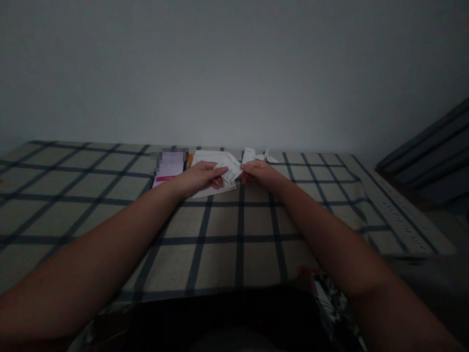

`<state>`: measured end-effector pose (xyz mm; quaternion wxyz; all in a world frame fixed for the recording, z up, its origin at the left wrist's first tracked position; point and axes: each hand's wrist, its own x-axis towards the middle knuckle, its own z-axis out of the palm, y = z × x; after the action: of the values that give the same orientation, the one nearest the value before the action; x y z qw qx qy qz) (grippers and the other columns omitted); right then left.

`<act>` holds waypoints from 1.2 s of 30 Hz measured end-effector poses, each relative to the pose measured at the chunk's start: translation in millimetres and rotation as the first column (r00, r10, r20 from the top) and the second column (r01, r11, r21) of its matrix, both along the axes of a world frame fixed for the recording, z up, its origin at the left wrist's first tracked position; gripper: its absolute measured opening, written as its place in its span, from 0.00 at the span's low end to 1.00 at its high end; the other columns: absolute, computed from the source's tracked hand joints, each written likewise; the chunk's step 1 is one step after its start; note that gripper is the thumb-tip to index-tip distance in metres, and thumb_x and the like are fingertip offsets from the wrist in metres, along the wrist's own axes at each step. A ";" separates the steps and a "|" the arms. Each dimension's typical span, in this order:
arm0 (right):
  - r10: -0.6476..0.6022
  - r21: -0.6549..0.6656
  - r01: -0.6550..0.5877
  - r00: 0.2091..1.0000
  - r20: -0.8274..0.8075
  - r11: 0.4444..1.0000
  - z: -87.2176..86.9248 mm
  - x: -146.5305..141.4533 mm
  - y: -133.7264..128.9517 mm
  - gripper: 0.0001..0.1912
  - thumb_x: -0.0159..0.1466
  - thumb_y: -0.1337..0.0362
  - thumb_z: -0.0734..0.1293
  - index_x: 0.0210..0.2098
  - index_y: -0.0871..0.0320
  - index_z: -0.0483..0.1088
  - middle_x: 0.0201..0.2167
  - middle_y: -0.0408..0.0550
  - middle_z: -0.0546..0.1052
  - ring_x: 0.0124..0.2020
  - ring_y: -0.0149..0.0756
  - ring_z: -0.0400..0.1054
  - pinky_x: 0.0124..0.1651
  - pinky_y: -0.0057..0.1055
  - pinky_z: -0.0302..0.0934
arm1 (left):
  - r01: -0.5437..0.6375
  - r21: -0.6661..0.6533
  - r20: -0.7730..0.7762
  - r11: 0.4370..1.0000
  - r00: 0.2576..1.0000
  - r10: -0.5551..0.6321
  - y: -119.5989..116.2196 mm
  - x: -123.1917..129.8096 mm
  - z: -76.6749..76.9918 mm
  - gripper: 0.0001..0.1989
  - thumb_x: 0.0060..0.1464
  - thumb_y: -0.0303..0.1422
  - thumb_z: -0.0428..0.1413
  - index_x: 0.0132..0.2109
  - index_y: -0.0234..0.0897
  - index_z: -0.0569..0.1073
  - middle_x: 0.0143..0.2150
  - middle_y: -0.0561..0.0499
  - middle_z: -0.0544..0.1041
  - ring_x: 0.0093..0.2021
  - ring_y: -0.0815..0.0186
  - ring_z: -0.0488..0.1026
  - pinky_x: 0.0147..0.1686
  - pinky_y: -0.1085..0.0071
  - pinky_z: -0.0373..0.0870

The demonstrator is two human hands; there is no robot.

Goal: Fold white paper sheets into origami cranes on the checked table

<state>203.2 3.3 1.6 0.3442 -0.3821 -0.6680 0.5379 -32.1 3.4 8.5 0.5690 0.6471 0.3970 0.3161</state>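
- A cloth-covered counter [252, 264] stretches wide before me, seen from my remote seat, with the paper gathered midway along its far edge.
- White sheets [210, 155] lie there, partly behind my left hand [198, 177], just beside a phone-like screen [170, 168].
- My right hand [263, 174] meets the left over the folded paper [233, 171], fingers of both clamped on it.
- I judge it light, thin and pliable, stiffer along folds, quick to crease or tear; best pinched gently at opposite edges.
- A small white folded shape [270, 157] lies just beyond the right hand.
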 end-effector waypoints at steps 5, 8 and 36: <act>-0.051 -0.046 0.047 0.993 -0.107 0.998 -2.6 -6.6 1.9 0.22 0.63 0.46 0.68 0.26 0.59 0.71 0.21 0.44 0.75 0.24 0.29 0.68 0.33 0.28 0.64 | -0.023 0.027 -0.051 0.999 0.998 0.024 2.9 0.1 -2.3 0.18 0.52 0.47 0.62 0.30 0.34 0.76 0.24 0.49 0.76 0.25 0.68 0.70 0.29 0.71 0.65; -0.087 -0.027 0.084 0.990 -0.112 0.996 -3.0 -9.6 1.0 0.23 0.60 0.44 0.69 0.27 0.59 0.72 0.22 0.44 0.76 0.24 0.29 0.68 0.32 0.28 0.64 | -0.029 0.049 -0.087 0.998 0.996 0.033 3.9 1.0 -3.9 0.20 0.51 0.48 0.63 0.27 0.33 0.76 0.23 0.48 0.76 0.24 0.69 0.69 0.28 0.72 0.63; -0.068 0.095 0.069 0.998 -0.011 0.993 3.3 -1.7 -1.8 0.25 0.62 0.44 0.65 0.23 0.59 0.69 0.21 0.44 0.72 0.23 0.28 0.63 0.32 0.27 0.59 | -0.049 0.027 0.033 0.998 0.998 0.048 0.4 8.7 -2.7 0.18 0.52 0.46 0.63 0.28 0.33 0.78 0.24 0.47 0.78 0.23 0.71 0.70 0.26 0.75 0.65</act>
<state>201.5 1.5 4.9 0.3831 -0.3858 -0.6779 0.4947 -23.5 3.8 5.8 0.5587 0.6398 0.3987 0.3458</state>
